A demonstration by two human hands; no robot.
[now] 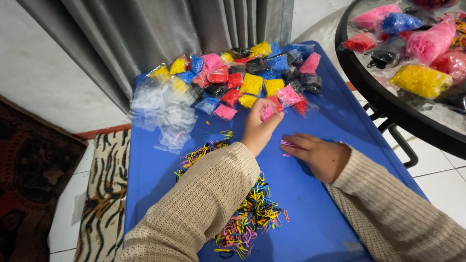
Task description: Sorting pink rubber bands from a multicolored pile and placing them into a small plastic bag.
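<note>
The left hand (259,127) reaches over the blue table (330,204), its fingers (273,107) curled shut around a small pink packet (267,111) of elastic bands. That packet sits at the near edge of the heap of filled packets (252,77), a spread of yellow, red, blue, pink and black little bags lying at the far side of the table. The right hand (318,155) rests palm down on the table, just right of the left hand, its fingers nearly flat and pressing on a few loose pink bands (287,143); whether they actually pinch them cannot be told. Nearer than the heap, under and around the left forearm, lies a scatter of loose coloured bands (247,213). To the left of the heap sits a pile of empty clear bags (165,114). Well to the right of the heap stands a round glass table (388,104) bearing larger bags of bands (422,80).
</note>
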